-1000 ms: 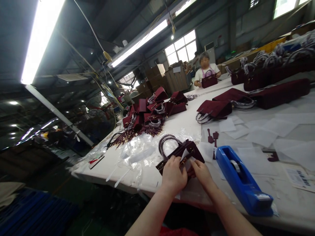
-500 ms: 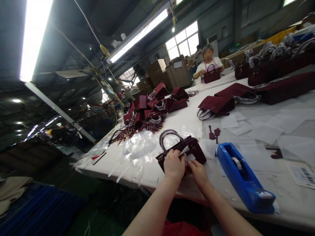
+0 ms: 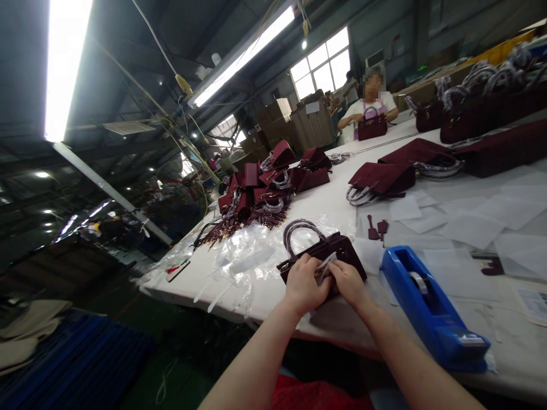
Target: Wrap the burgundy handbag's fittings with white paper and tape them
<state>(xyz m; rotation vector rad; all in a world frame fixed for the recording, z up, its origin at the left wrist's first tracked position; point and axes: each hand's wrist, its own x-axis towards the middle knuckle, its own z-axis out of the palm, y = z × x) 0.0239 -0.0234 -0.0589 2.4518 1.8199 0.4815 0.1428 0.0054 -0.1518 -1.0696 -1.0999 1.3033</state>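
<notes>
2 hands [image 3: 304,285] [image 3: 351,283] meet on 1 burgundy handbag [image 3: 337,250], 1 blue tape dispenser [image 3: 431,310] sits beside it, 2 small leather tags [image 3: 377,229] lie past that, 1 heap of burgundy bags [image 3: 265,191] too tangled to count, and 1 co-worker [image 3: 371,105] sits at the far end.

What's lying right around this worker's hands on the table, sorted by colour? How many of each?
Maroon: 3 – handbag under the left hand and right hand, and two small leather tags
Blue: 1 – tape dispenser
White: 1 – paper slip at the fingertips
Clear: 1 – heap of plastic wrap
Total: 6
</notes>
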